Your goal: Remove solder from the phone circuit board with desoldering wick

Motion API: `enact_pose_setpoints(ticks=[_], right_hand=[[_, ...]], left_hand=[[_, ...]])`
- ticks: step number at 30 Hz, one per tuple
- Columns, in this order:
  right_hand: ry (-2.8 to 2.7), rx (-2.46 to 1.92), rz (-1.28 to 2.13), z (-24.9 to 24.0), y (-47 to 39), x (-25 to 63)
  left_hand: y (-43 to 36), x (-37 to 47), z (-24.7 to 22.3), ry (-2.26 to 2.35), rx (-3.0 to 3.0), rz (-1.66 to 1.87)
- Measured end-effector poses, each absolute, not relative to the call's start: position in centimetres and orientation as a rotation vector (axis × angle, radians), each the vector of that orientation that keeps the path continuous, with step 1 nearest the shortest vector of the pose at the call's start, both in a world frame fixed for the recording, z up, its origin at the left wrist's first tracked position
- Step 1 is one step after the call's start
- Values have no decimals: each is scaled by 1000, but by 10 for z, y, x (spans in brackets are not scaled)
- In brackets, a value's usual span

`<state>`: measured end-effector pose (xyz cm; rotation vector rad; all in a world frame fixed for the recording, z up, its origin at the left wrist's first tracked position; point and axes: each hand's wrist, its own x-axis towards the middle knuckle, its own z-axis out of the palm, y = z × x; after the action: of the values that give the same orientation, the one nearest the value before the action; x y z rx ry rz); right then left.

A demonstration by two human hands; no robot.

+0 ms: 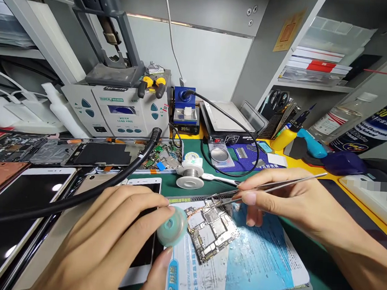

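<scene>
My left hand (115,236) is closed around the edge of a round, translucent teal piece (172,227) with a small opening near its middle; I cannot tell its exact kind. Between the thumb and fingers of my right hand (275,196) is a pair of metal tweezers (286,182), tips pointing left. Those tips reach the upper edge of a phone logic board (213,229); whether they grip a small part there cannot be made out. The board lies tilted on a blue and white printed sheet (259,254), just right of the teal piece.
A black hose (113,177) runs across the left side from the hot air station (113,109). Phones (28,213) lie at left. Behind the board stand a solder spool (190,177) and a hot plate (229,121). A yellow bottle (281,138) is at right.
</scene>
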<state>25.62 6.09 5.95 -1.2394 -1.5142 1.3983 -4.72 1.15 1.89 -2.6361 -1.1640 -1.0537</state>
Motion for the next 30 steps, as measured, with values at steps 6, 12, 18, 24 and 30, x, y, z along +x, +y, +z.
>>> enact_pose_setpoints(ticks=[6,12,18,24,30], right_hand=[[-1585,-1273,1329,61,57,259],[-1571,-1260,1334,62,55,257],[-1575,-1251,1344,58,53,260],[-1611,-1233,1312,59,54,258],[-1644,-1164,1263,59,57,256]], left_hand=[[13,-47,15,-1094,-2630,-1016],[16,-44,15,-1132,-2677,-994],[15,-44,16,-1140,-2671,-1046],[14,-45,15,-1148,-2681,-1037],[14,-42,14,-1190,-2678,-1106]])
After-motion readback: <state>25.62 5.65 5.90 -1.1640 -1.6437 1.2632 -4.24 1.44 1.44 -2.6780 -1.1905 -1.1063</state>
